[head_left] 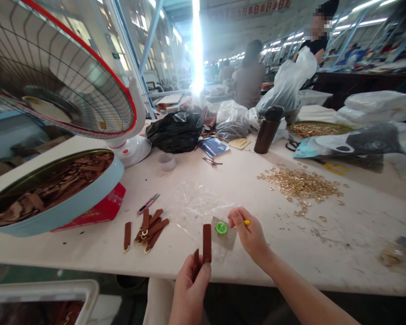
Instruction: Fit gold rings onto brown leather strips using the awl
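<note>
My left hand (191, 286) is closed on a brown leather strap (207, 241) that stands upright between thumb and fingers, with a second brown piece beside it. My right hand (252, 232) pinches a thin yellow-ended tool (246, 222); the rest of the tool is hidden by the fingers. Between the hands, a small bright green cup (221, 228) rests on a grey square pad (230, 239). To the left lies a pile of brown straps with gold rings (152, 228), and one more such strap (127, 235) lies apart from it.
Loose gold rings (297, 183) spread over the right side of the table. A blue round tray (71, 205) of leather pieces and a fan (64, 72) stand left. Pink thread snips (149, 203), a dark bottle (269, 131) and a black bag (176, 131) are on the table.
</note>
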`<state>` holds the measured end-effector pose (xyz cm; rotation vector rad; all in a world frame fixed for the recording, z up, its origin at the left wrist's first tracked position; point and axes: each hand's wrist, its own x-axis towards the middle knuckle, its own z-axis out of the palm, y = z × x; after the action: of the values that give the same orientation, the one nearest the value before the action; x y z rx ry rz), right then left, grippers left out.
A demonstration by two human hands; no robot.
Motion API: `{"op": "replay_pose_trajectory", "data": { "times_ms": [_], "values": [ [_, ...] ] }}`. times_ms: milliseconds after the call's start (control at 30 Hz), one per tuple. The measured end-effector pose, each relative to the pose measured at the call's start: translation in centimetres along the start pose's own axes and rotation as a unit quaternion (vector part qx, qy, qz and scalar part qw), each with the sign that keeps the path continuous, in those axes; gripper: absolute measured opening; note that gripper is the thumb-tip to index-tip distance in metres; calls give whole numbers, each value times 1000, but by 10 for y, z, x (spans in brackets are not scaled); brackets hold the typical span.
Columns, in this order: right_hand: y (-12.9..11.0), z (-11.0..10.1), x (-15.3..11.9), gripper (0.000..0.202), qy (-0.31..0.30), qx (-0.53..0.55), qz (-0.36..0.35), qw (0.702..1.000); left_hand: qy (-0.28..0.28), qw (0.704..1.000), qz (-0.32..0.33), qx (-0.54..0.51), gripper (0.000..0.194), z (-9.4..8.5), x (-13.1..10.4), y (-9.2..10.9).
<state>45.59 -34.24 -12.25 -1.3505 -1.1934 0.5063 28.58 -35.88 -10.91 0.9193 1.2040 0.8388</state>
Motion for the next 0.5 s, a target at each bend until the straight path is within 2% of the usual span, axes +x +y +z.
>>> {"op": "replay_pose_trajectory", "data": {
  "times_ms": [133, 267, 333, 400, 500],
  "values": [
    [1, -2, 1, 34, 14, 16, 4, 1000, 6, 1000, -1, 8, 22, 0, 3, -2],
    [-16, -13, 0, 36, 61, 47, 8, 997, 0, 1000, -7, 8, 22, 1, 2, -1],
    [-32, -21, -5, 37, 96, 110, 22, 989, -12, 1000, -8, 16, 23, 0, 0, 1],
    [-51, -30, -14, 37, 125, 214, 41, 968, -37, 999, -2, 31, 23, 0, -4, 4],
    [-77, -40, -32, 36, 125, 316, 62, 939, -93, 995, 6, 44, 25, 2, -13, 10]
  ]
}}
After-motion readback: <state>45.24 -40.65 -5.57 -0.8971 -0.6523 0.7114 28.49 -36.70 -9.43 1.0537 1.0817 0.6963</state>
